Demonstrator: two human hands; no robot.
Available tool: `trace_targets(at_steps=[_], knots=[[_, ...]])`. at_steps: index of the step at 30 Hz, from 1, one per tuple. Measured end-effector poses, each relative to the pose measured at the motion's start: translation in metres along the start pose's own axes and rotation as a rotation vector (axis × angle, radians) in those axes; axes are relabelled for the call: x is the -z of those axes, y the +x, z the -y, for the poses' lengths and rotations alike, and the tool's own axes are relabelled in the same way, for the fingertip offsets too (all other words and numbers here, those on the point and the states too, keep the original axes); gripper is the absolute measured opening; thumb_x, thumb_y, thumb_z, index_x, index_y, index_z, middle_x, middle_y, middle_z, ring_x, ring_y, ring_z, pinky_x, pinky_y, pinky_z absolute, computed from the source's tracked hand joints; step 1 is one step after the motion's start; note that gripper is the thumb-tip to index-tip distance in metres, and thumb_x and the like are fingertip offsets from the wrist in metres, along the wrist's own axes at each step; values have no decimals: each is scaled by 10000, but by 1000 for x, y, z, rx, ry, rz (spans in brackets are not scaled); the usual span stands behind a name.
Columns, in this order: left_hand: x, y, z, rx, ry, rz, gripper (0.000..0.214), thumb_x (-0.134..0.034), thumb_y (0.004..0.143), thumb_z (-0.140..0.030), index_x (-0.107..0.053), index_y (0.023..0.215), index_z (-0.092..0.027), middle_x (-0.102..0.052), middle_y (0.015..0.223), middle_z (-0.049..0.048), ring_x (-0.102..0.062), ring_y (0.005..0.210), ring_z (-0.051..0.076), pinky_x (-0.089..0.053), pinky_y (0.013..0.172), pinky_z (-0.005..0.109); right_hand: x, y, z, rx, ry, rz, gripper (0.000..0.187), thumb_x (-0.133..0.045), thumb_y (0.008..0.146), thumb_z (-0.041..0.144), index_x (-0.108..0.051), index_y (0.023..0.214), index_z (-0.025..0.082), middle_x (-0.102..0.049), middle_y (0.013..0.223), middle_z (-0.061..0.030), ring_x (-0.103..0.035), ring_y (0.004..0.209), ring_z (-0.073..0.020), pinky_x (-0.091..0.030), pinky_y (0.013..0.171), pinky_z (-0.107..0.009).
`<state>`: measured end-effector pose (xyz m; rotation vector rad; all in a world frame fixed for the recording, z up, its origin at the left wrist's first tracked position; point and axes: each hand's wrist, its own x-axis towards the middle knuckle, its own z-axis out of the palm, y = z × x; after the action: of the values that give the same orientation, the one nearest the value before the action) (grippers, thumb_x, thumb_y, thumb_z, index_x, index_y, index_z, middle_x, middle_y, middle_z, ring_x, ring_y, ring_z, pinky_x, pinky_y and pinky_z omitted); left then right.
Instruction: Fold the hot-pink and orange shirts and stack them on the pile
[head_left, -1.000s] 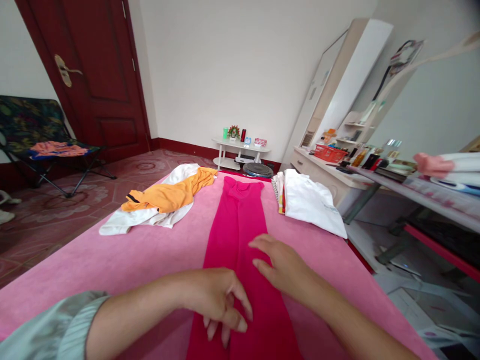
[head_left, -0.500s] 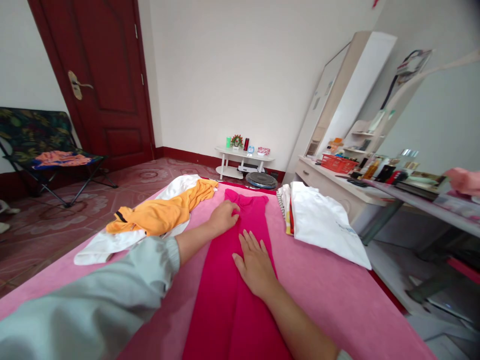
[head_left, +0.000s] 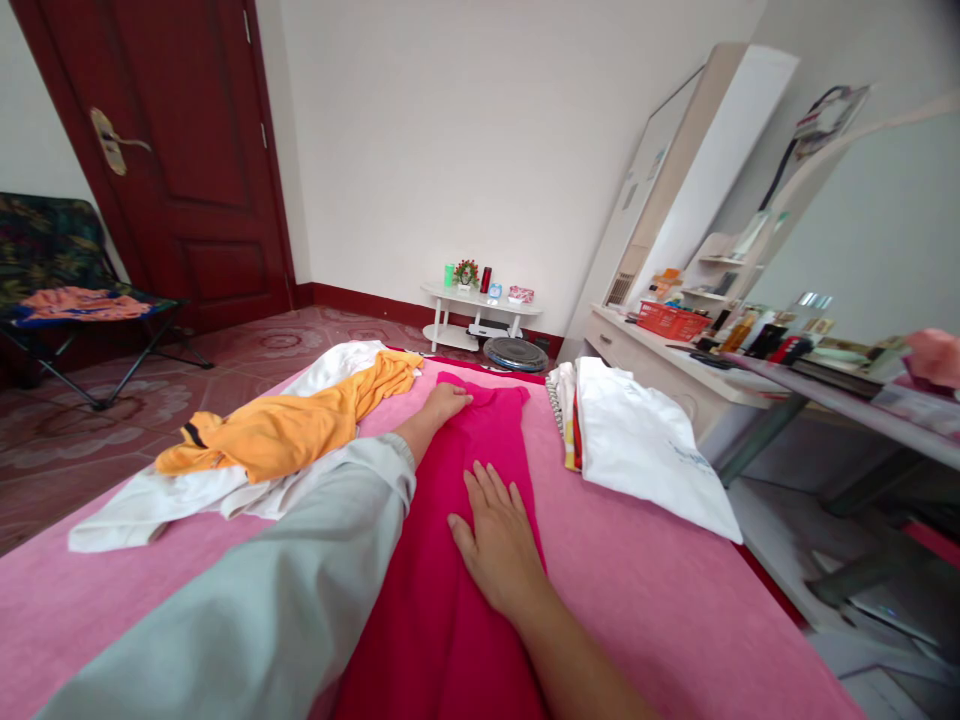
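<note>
A long magenta garment is spread lengthwise on the pink-covered bed, its far end slightly rumpled. My left hand is at that far end, fingers closed on the cloth near the top edge. Lower down, my right hand lies flat on the garment with its fingers spread. Left of it, an orange garment rests loosely over white clothing. To the right lies a white folded shirt beside other folded clothes.
Beyond the bed stands a low white table with small items. A dressing table with a red basket and bottles is at right. On the left, a folding chair holds clothing near a dark red door.
My left hand has moved farther toward the garment's far end and grips its cloth there. My right hand stays flat on it. The view has shifted slightly.
</note>
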<state>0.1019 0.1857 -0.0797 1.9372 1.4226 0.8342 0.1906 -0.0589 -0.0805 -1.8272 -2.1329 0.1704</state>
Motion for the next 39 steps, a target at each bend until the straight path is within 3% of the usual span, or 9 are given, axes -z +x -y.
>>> trace_targets(at_steps=[5,9,17,20,24,29,32,35,39], knots=[[1,-16,10,66,137,-148,315,-510,824,-234,-657,1057,-82,-676,1061,149,-605,1044,225,-444,867,259,1,1,2,-10,11,15,579,-360,906,409,-336,1426,158,-246,1509,-73,-159,1400,-237,-92,1134,-448],[4,-28,7,59,241,-132,274,-564,773,-252,-677,962,-91,-676,1018,166,-595,1047,257,-439,882,287,2,1,3,-19,13,20,580,-364,904,410,-339,1425,158,-252,1507,-78,-161,1400,-237,-93,1134,-443],[19,-32,-1,77,338,-53,321,-640,710,-227,-665,1023,-156,-687,1034,102,-618,998,220,-453,850,253,4,-1,3,-17,22,15,578,-376,903,409,-341,1423,159,-267,1503,-79,-169,1398,-237,-98,1133,-436],[25,-44,-7,72,396,-63,255,-644,700,-178,-679,950,-146,-680,991,117,-625,969,245,-468,829,292,2,0,2,-14,24,5,575,-376,904,412,-343,1422,167,-264,1504,-76,-168,1398,-233,-95,1133,-441],[20,-67,-25,-75,451,-134,259,-517,820,-183,-655,1030,-121,-562,1200,168,-514,1150,277,-395,967,368,0,1,1,-14,30,-4,569,-385,900,410,-361,1413,165,-271,1501,-78,-173,1397,-235,-94,1135,-449],[-10,-92,-32,-338,367,-44,422,-472,873,-259,-511,1286,-182,-529,1290,78,-478,1187,185,-346,1031,278,-2,2,-2,-3,106,-53,549,-451,867,369,-426,1371,155,-360,1459,-97,-262,1365,-254,-136,1131,-457],[-21,-100,-28,-344,296,-42,425,-482,874,-326,-530,1268,-174,-565,1244,88,-495,1161,213,-364,1019,331,-4,3,-8,-10,237,-170,442,-481,821,266,-544,1244,152,-523,1324,-106,-435,1248,-237,-279,1082,-413],[-19,-109,-30,-395,336,-127,359,-527,844,-358,-621,1150,-198,-545,1245,91,-459,1182,249,-362,1003,374,-1,15,-24,-57,410,-281,268,-451,795,212,-635,986,175,-672,1029,-74,-598,989,-201,-451,907,-349],[-12,-120,-43,-469,447,-112,280,-466,873,-362,-665,1009,-220,-614,1033,81,-538,1018,247,-422,885,393,19,66,-65,-93,456,-363,184,-459,768,238,-636,781,190,-688,784,-26,-635,736,-170,-508,728,-300]])
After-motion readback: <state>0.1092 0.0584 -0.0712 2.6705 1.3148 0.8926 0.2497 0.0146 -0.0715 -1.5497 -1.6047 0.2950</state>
